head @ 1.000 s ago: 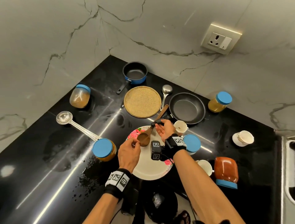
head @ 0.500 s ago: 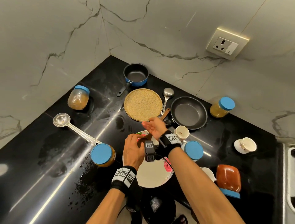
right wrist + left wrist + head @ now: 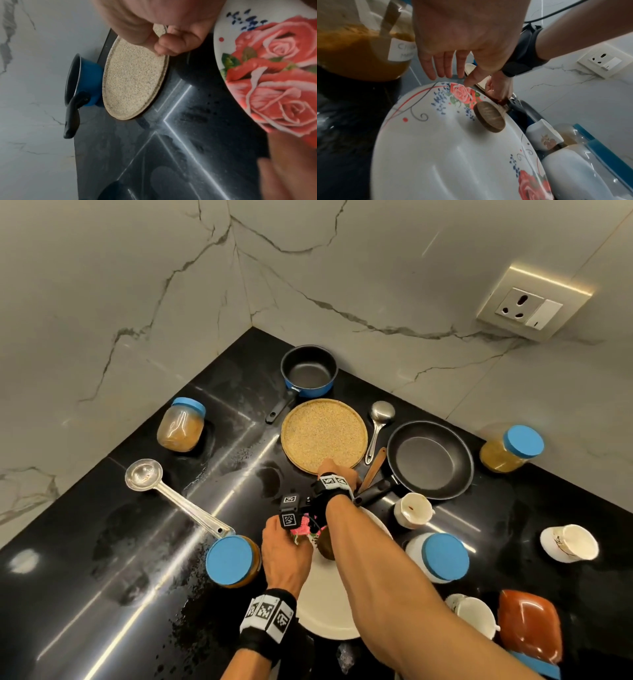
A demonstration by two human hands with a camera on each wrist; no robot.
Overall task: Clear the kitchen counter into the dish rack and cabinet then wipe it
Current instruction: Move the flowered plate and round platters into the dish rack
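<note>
A white rose-patterned plate (image 3: 325, 604) (image 3: 445, 148) (image 3: 274, 75) lies at the counter's front edge. A wooden spoon (image 3: 373, 470) rests with its bowl (image 3: 489, 117) on the plate, and no hand holds it. My left hand (image 3: 286, 549) (image 3: 453, 75) hovers over the plate's far left rim with straight fingers, its thumb touching the printed rose. Farther back lies a speckled tan plate (image 3: 323, 434) (image 3: 133, 83), flat on the counter. My right hand (image 3: 337, 474) (image 3: 159, 44) pinches its near rim, thumb on top and fingers curled at the edge.
A black frying pan (image 3: 430, 460) lies right of the tan plate and a blue saucepan (image 3: 308, 371) behind it. A steel ladle (image 3: 178, 498), a steel spoon (image 3: 378, 426), several blue-lidded jars and white cups ring the plates. Water drops wet the black counter at front left.
My right hand let go of the wooden spoon, which now lies on the white plate, and reached forward to the tan plate's rim. The left hand stayed at the white plate's rim.
</note>
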